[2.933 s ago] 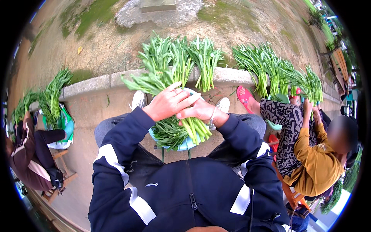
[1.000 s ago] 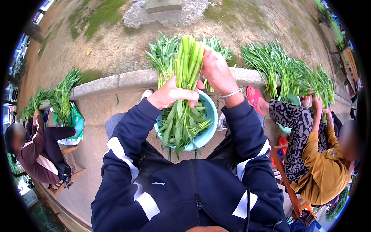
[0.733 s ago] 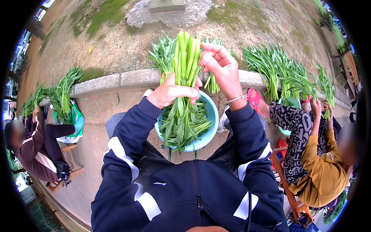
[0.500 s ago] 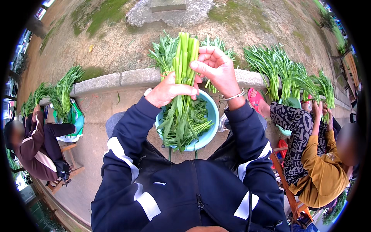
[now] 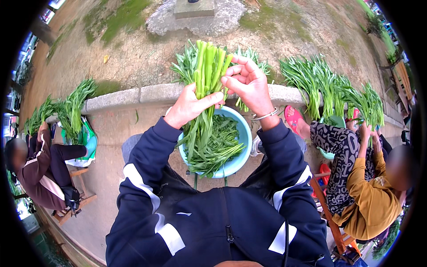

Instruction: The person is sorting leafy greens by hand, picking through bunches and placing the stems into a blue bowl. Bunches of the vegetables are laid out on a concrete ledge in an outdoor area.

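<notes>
Over a light-blue basin (image 5: 242, 158) between my knees, my left hand (image 5: 192, 104) is closed around a bunch of leafy greens (image 5: 207, 71). The thick pale-green stalk ends point up and away from me, and the leaves hang down toward the basin. At the bunch's right side, my right hand (image 5: 251, 86), with a bangle at the wrist, pinches one stalk (image 5: 225, 66) that leans out from the others. Cut or loose greens (image 5: 222, 153) lie inside the basin.
More greens (image 5: 184, 64) lie on the stone curb (image 5: 160, 92) beyond my hands, with further bunches (image 5: 327, 82) to the right. A person in a mustard top (image 5: 373, 191) sits at right holding greens; another in brown (image 5: 38, 178) sits at left beside a bag (image 5: 89, 133).
Both hands have come slightly down with the bunch, and its stalk ends have fanned apart. One stalk at the right now tilts outward at my right fingertips.
</notes>
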Motion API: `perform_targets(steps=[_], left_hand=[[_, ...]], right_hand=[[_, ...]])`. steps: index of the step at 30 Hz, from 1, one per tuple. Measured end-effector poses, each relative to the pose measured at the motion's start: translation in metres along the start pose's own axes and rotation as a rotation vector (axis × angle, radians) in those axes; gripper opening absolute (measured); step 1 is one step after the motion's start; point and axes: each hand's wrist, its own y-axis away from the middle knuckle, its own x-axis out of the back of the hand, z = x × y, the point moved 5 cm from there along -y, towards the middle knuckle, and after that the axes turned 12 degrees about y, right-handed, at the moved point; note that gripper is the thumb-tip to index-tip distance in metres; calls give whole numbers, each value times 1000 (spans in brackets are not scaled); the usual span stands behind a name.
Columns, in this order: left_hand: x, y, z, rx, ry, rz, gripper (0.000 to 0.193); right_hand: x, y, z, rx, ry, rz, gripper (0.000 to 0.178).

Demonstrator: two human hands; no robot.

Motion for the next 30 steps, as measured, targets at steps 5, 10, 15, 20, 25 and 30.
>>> perform_targets(steps=[5,10,15,20,25,30], left_hand=[[1,-1,0,-59,-46,67,29],[7,-1,-2,-53,-59,117,28],[11,0,-4,-55,-152,121,24],[13,2,-6,-20,-90,139,24],[13,1,1,-19,-63,145,26],[15,3,7,-73,-26,192,26]], right_hand=[[2,-1,5,16,58,4,41],[3,-2,1,44,116,28,34],[6,-4,-5,30,86,87,30],[9,-5,-2,43,51,127,19],[11,-5,1,25,11,106,14],[10,-5,-1,35,39,98,15]])
